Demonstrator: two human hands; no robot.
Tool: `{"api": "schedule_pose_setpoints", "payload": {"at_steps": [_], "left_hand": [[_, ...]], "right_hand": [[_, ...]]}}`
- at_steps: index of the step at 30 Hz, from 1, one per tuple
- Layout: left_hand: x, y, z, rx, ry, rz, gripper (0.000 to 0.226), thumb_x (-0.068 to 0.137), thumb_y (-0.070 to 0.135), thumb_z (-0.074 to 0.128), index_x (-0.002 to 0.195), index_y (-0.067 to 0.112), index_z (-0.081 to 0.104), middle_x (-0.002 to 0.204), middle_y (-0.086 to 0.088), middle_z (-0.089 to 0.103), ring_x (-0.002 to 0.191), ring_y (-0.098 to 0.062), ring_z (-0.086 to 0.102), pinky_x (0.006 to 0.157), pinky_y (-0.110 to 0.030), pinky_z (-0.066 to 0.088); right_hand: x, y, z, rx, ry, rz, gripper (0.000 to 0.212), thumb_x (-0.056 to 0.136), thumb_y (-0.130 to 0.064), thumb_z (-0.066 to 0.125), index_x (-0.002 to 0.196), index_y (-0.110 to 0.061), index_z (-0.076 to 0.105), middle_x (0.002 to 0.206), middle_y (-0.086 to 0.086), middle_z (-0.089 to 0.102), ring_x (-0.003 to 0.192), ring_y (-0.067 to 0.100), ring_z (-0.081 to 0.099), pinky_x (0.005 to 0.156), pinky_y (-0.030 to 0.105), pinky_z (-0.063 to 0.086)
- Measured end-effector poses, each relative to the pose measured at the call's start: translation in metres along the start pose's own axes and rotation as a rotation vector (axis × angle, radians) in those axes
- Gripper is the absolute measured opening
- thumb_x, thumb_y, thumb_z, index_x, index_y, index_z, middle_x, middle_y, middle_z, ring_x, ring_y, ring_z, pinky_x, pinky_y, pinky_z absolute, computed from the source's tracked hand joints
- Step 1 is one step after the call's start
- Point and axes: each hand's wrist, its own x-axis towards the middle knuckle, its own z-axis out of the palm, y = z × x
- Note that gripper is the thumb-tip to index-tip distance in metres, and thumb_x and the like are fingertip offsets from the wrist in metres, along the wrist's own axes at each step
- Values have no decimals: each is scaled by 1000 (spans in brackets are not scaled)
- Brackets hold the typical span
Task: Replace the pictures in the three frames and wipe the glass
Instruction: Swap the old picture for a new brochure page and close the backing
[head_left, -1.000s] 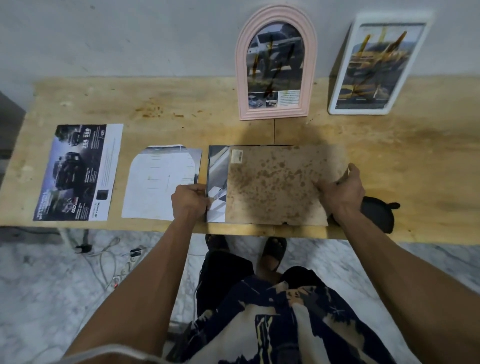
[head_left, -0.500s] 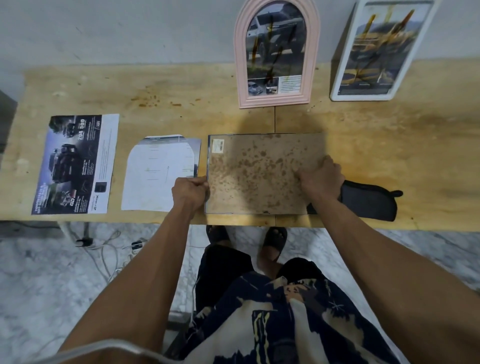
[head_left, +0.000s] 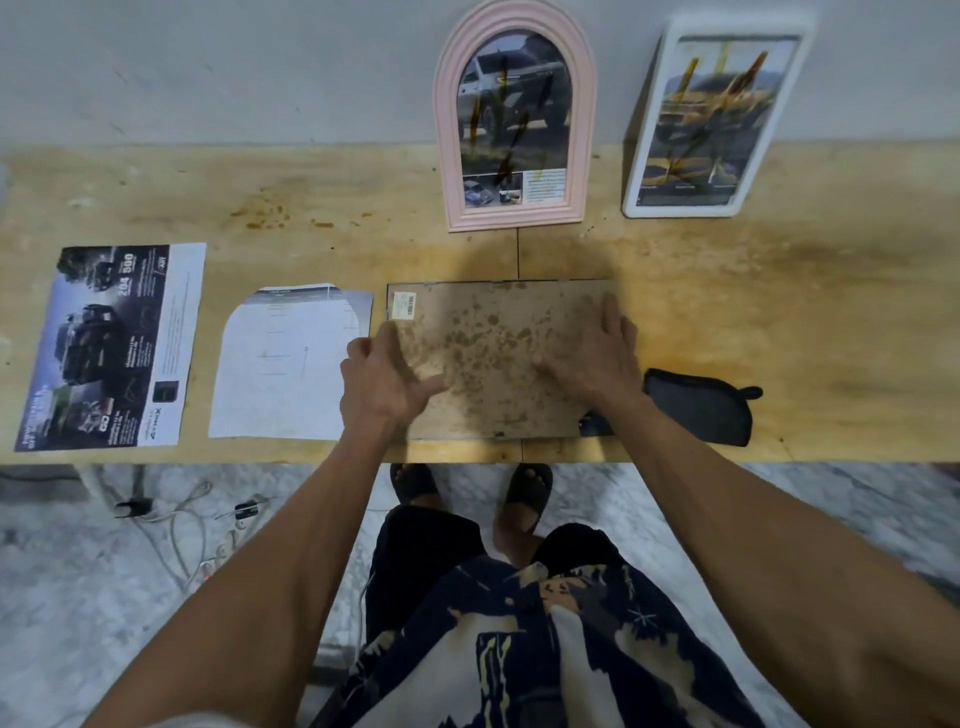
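Note:
A rectangular frame lies face down at the table's front middle, its stained brown backing board upward. My left hand hovers over the board's left edge with fingers spread and holds nothing. My right hand rests flat, palm down, on the board's right part. A pink arched frame and a white rectangular frame lean upright against the wall, both with car pictures and brown smears on the glass. A car poster and an arch-cut sheet lie to the left.
A dark cloth lies right of the face-down frame, near the wooden table's front edge. Cables trail on the marble floor under the table's left side. My feet in sandals stand below the front edge.
The backing board slid left until it covers the picture and frame squarely. My left hand let go of the frame's left edge and opened; my right hand flattened onto the board.

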Motion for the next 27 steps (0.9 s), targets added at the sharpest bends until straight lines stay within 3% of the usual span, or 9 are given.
{"api": "schedule_pose_setpoints", "payload": {"at_steps": [3, 8, 12, 18, 23, 27], "left_hand": [[9, 12, 4, 142, -124, 68, 107, 57, 69, 84, 145, 40, 30, 155, -6, 20, 137, -41, 31, 93, -60, 50], [12, 22, 13, 329, -228, 58, 125, 50, 75, 83, 153, 37, 22, 160, -12, 9, 143, -48, 20, 111, -57, 34], [8, 27, 15, 340, -205, 33, 130, 51, 66, 88, 156, 39, 15, 165, -8, -1, 145, -45, 16, 103, -57, 41], [5, 28, 18, 349, -188, 22, 127, 54, 61, 90, 155, 41, 15, 166, -4, -6, 146, -42, 14, 98, -61, 43], [3, 29, 17, 340, -179, 9, 129, 55, 60, 90, 156, 42, 13, 167, -1, -9, 149, -39, 11, 102, -62, 41], [3, 28, 17, 324, -179, 4, 130, 54, 60, 90, 156, 44, 12, 167, 0, -11, 150, -38, 8, 105, -64, 38]], "right_hand": [[10, -6, -3, -125, -148, -98, 107, 77, -74, 59, 157, -29, 4, 164, -3, -11, 150, 30, -10, 120, 53, 10], [14, -6, 4, -217, -228, -99, 115, 69, -83, 57, 155, -35, -2, 163, -6, -15, 149, 29, -17, 117, 58, 9], [15, 0, 10, -260, -186, -124, 119, 66, -86, 56, 155, -36, -5, 163, -5, -16, 149, 29, -18, 116, 58, 11], [7, 4, 20, -238, -32, -161, 115, 64, -85, 60, 154, -31, 15, 165, -2, 8, 151, 29, -2, 117, 55, 16], [12, 20, -2, -294, -174, -287, 102, 74, -69, 68, 154, -30, 19, 165, 1, 7, 150, 31, -1, 116, 58, 20], [-16, 48, 5, -428, -218, -375, 94, 84, -70, 52, 156, -33, 5, 165, -1, -4, 151, 27, -7, 116, 60, 17]]}}
